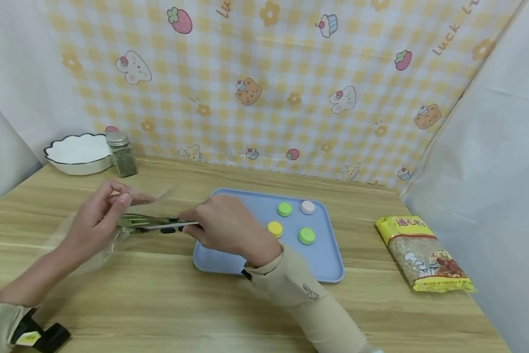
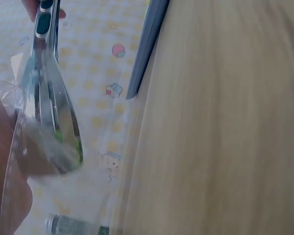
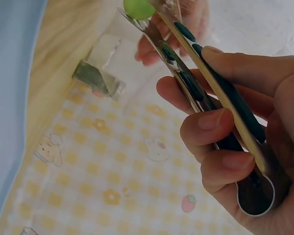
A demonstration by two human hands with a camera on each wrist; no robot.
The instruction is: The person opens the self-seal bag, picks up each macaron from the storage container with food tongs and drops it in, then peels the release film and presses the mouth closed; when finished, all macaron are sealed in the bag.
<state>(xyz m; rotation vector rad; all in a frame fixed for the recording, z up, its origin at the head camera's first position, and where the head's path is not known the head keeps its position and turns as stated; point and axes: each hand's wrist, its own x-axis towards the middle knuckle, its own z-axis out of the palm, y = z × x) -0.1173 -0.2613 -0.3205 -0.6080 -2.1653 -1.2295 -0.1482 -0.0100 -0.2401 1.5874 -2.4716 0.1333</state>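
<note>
My right hand grips metal tongs with dark green inlays, fingers wrapped round both arms. The tongs point left, their tips inside a clear plastic bag. At those tips in the right wrist view is a round light-green piece. My left hand holds the bag by its mouth, thumb and fingers at the thin film. Under the right forearm lies a blue tray with small round pieces on it, among them a yellow disc, a white disc and a green disc.
At the back left stand a white scalloped dish and a glass jar of dried herbs with a metal lid. A yellow-ended food packet lies at the right of the wooden table. A checked cloth hangs behind.
</note>
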